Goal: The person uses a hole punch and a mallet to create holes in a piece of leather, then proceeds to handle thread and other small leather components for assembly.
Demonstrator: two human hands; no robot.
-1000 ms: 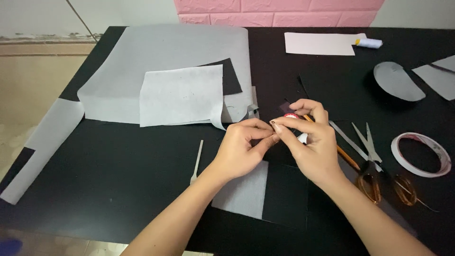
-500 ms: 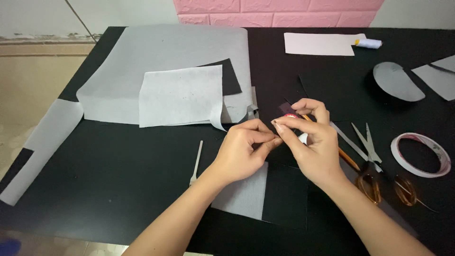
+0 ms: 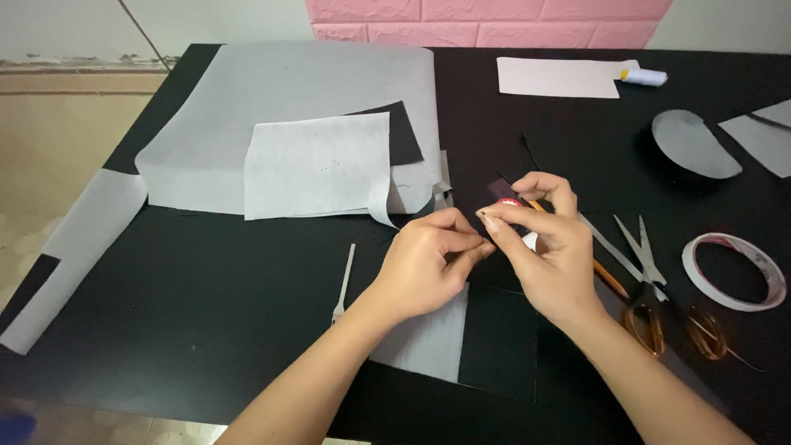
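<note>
Fingertips of both hands, left hand (image 3: pixel 424 268) and right hand (image 3: pixel 550 247), pinch together on a small dark piece (image 3: pixel 501 191) above the black table (image 3: pixel 206 288); orange-handled scissors (image 3: pixel 667 288) lie unused, so cutting appears done.

A black table (image 3: pixel 206 313) fills most of the frame. At upper left lies a large grey sheet (image 3: pixel 288 107) with a smaller grey piece (image 3: pixel 317 165) and a black scrap (image 3: pixel 404 132) on it; a grey strip (image 3: pixel 78 247) hangs at the left edge. A white sliver (image 3: pixel 343 280) lies at centre. At upper right sit a pale card (image 3: pixel 560 78), a glue stick (image 3: pixel 644 77) and a grey half-round (image 3: pixel 692 144). Scissors (image 3: pixel 659 288) and a tape roll (image 3: pixel 733 270) lie at right.
</note>
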